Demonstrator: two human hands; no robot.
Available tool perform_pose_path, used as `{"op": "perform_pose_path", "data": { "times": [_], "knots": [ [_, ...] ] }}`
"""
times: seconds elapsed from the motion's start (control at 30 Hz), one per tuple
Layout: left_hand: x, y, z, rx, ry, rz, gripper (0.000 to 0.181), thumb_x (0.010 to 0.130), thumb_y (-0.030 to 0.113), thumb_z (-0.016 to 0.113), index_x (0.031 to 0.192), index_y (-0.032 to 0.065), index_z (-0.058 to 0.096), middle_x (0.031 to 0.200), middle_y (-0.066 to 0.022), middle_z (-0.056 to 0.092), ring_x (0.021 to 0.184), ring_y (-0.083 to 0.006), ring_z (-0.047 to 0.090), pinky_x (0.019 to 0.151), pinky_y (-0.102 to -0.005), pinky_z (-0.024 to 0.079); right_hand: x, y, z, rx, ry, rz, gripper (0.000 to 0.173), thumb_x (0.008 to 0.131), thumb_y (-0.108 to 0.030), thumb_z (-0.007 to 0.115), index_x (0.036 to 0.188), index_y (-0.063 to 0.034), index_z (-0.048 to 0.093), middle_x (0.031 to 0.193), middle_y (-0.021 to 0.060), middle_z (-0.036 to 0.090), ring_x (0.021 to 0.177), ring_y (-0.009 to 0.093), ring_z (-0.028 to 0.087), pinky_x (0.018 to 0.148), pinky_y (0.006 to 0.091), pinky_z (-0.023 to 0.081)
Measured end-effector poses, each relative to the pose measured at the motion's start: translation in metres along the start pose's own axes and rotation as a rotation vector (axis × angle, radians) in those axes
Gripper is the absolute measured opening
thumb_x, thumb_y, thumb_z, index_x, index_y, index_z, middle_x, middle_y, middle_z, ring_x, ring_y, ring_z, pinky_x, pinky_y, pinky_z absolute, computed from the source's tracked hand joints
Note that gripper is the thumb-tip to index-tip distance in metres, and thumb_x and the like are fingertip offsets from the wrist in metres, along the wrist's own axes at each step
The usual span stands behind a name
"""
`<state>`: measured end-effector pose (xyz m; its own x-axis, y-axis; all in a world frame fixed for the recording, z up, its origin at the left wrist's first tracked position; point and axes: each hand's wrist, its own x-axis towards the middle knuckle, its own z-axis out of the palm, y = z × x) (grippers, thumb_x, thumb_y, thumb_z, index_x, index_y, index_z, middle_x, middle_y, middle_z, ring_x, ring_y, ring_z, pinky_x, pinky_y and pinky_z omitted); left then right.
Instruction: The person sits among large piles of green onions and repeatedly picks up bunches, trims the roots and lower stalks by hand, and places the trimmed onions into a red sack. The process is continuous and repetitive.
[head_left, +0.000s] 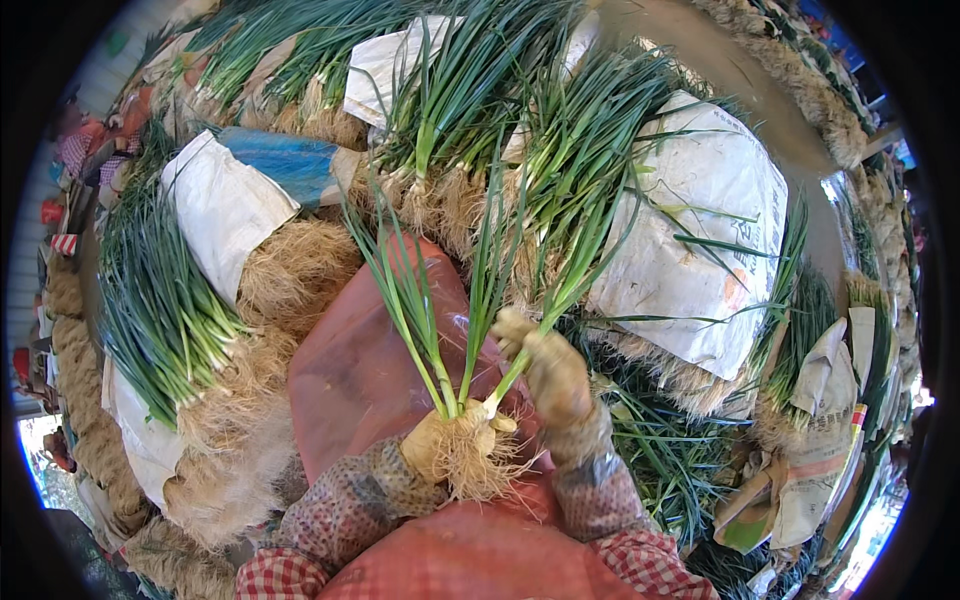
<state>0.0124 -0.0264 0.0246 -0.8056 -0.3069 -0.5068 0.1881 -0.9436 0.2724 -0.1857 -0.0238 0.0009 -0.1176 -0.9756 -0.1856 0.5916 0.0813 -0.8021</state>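
My left hand (421, 456), in a soiled glove, holds a few green onion plants (448, 379) at their pale bases, leaves fanning upward. Tan fibrous roots (487, 465) hang beside its fingers, several of which are hidden. In my right hand (559, 371), also gloved and slightly blurred, is the lower stem of another green onion stalk (566, 296). That stalk leans up to the right, its white base meeting the roots at my left hand. Both hands are above the red plastic apron (360, 360) over my lap.
Rooted green onions (165, 300) are heaped at the left, partly under a white sack (225, 217). More bunches (480, 97) stand ahead. A printed white sack (697, 240) covers a pile at right, above loose green leaves (667, 450). People (97, 150) are at far left.
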Motion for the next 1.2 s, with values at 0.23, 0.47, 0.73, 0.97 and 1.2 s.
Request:
{"op": "perform_pose_path", "data": {
  "times": [0.23,0.47,0.73,0.97,1.2],
  "knots": [
    [-0.005,-0.011,0.003,0.088,0.081,0.112,0.031,0.097,0.024,0.057,0.106,-0.0048,0.062,0.068,-0.0046,0.057,0.057,-0.0111,0.053,0.048,-0.0254,0.044,0.0,-0.015,-0.01,-0.079,0.205,0.146,0.032,0.098,-0.022,0.051,0.108,0.0064,0.062,0.103,0.0149,0.067,0.088,0.019,0.066,0.078,0.03,0.055],
    [0.003,-0.037,0.003,0.477,0.379,0.283,0.016,0.094,0.015,0.061,0.094,-0.0003,0.064,0.07,-0.0021,0.059,0.058,-0.0101,0.055,0.052,-0.0244,0.046,-0.025,-0.016,-0.034,-1.167,0.367,-0.238,0.031,0.092,-0.021,0.062,0.069,-0.0002,0.062,0.065,0.0093,0.064,0.051,0.018,0.053,0.05,0.0291,0.045],
    [0.012,-0.041,0.0,0.715,0.466,0.373,0.016,0.091,0.016,0.064,0.092,0.0001,0.065,0.069,-0.0013,0.058,0.058,-0.0103,0.054,0.052,-0.025,0.045,-0.105,-0.042,0.016,-1.005,-0.105,-0.753,0.01,0.078,-0.003,0.07,0.079,-0.0033,0.06,0.061,0.0021,0.053,0.051,0.015,0.048,0.047,0.0342,0.039],
    [0.008,-0.036,0.007,0.343,0.433,0.251,0.021,0.093,0.019,0.062,0.089,-0.001,0.065,0.064,-0.0033,0.058,0.053,-0.0114,0.054,0.047,-0.025,0.043,-0.133,-0.007,-0.063,-0.603,0.598,0.491,0.041,0.1,-0.035,0.049,0.089,0.0011,0.065,0.071,0.0093,0.067,0.058,0.013,0.062,0.055,0.0239,0.05],
    [-0.004,-0.023,0.008,-0.001,0.033,0.039,0.04,0.095,0.026,0.058,0.109,-0.0116,0.058,0.07,-0.0054,0.057,0.056,-0.0112,0.052,0.046,-0.0242,0.041,-0.051,0.003,0.001,-0.108,0.087,0.133,0.033,0.1,-0.024,0.05,0.109,0.0067,0.058,0.092,0.0127,0.067,0.081,0.018,0.065,0.076,0.0282,0.052]
  ]
}}
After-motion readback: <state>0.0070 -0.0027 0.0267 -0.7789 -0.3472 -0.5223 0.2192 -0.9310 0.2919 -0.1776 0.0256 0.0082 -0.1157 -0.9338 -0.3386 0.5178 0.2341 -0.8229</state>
